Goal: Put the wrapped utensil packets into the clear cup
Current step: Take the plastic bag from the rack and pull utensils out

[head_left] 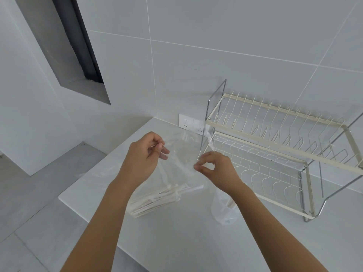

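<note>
My left hand point(146, 154) and my right hand point(214, 166) both pinch the top edge of a clear plastic bag point(180, 154) held up over the counter. Inside the bag's lower end lies a bundle of white wrapped utensil packets point(157, 199), resting on the countertop under my left forearm. The clear cup point(224, 211) stands on the counter below my right wrist, partly hidden by it. One white packet point(230, 203) seems to stick up inside the cup.
A two-tier cream and chrome dish rack point(275, 154) stands against the tiled wall to the right. A white wall socket point(191, 123) sits behind the bag. The white countertop point(176, 232) ends at its left edge, with grey floor beyond.
</note>
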